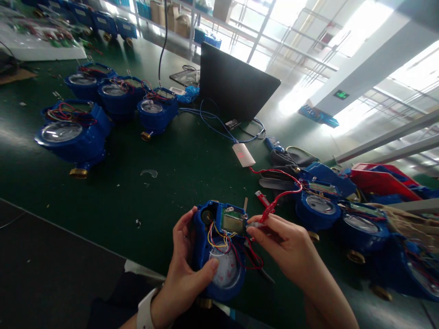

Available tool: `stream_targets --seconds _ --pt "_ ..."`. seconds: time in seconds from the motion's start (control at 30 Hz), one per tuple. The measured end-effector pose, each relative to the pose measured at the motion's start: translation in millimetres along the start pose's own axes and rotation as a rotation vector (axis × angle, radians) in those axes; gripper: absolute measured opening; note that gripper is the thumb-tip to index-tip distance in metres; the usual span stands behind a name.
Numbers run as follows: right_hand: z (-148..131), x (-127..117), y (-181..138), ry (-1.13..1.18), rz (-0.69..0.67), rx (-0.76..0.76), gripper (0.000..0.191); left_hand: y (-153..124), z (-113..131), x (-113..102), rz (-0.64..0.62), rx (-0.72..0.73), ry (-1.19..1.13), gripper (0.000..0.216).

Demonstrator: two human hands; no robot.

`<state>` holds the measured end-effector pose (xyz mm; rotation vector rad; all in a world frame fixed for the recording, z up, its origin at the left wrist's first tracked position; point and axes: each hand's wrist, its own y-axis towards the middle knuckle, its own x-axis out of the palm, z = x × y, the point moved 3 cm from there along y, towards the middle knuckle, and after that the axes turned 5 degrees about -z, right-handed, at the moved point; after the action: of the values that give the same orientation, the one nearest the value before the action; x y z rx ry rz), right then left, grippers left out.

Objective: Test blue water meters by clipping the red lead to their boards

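Note:
My left hand (188,260) is closed around a blue water meter (224,290), its thumb over the round dial glass. An open compartment at the meter's top shows a green circuit board with a small display (233,222) and loose red, yellow and white wires. At the right edge of that board, my right hand (284,237) pinches the end of a red cable (286,193). Fingers partly cover the cable's tip, so I cannot tell whether it touches the board. The cable runs back to a small white box (243,155).
A black laptop (236,82) stands at the back, with a blue cable (214,126) leading to the white box. Several blue meters stand at the left (68,137) and right (317,208). A red bin (380,180) is at far right. The green table's (113,205) front edge runs at lower left.

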<state>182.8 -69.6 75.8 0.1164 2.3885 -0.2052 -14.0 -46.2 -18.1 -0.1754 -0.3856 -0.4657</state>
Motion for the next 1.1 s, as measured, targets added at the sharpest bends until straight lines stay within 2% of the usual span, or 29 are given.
stream_targets --seconds 0.3,0.57,0.73,0.87,1.1 --pt "2 1 -1 -0.012 0.004 0.014 0.019 0 0 0 -0.005 -0.005 -0.001 0.075" --pt "6 8 -8 0.131 0.020 0.046 0.021 3 -2 -8 0.013 0.021 0.008 0.072" --pt "2 6 -9 0.067 0.057 -0.061 0.014 1 1 -7 0.024 0.065 0.046 0.069" --pt "3 4 -8 0.033 0.074 -0.128 0.010 0 6 -8 -0.056 0.094 0.187 0.060" --pt "7 5 -10 0.068 0.072 -0.065 0.016 2 10 -11 -0.103 0.054 0.260 0.048"
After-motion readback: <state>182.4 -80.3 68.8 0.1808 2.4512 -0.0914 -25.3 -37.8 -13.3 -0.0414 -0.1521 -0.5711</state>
